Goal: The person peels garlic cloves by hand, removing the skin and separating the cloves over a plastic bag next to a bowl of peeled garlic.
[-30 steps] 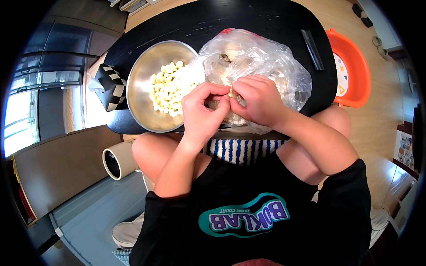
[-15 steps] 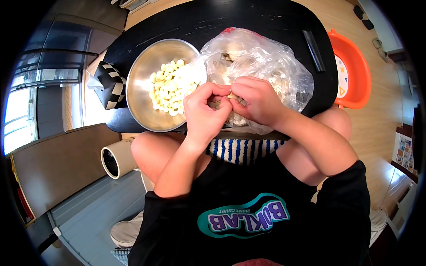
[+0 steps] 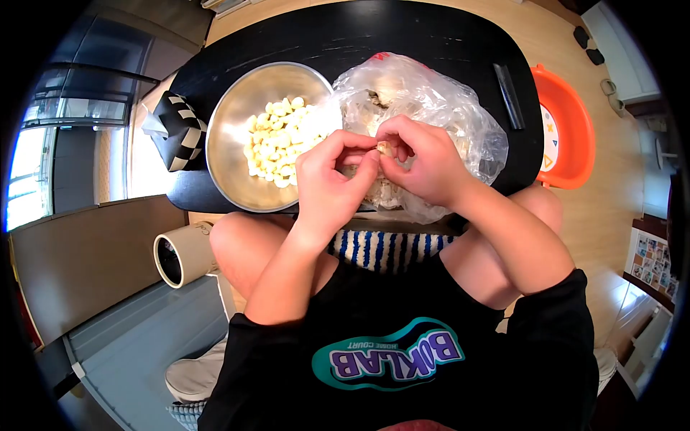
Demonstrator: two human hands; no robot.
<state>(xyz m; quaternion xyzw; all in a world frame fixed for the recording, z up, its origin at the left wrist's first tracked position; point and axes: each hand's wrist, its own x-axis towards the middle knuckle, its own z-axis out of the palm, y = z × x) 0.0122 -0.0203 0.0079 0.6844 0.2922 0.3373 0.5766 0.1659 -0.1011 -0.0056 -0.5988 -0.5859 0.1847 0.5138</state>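
My left hand (image 3: 336, 176) and my right hand (image 3: 424, 164) meet fingertip to fingertip over the near edge of a clear plastic bag (image 3: 445, 93). Between their thumbs and forefingers is a small pale piece (image 3: 384, 149) with a reddish-brown patch, and both hands pinch it. It looks like a garlic clove. Papery pale scraps fill the bag, partly hidden by my hands. Just left of the bag, a steel bowl (image 3: 230, 154) holds many peeled cream-coloured cloves (image 3: 277, 140).
The black table (image 3: 345, 32) bears a dark bar-shaped object (image 3: 509, 97) at the right and a checkered tissue box (image 3: 180, 133) at the left. An orange tub (image 3: 575, 136) stands beyond the right edge. A cream cylindrical bin (image 3: 188, 251) is at lower left.
My right hand's fingers have lifted and loosened a little, so more of the small piece shows. The view has shifted slightly.
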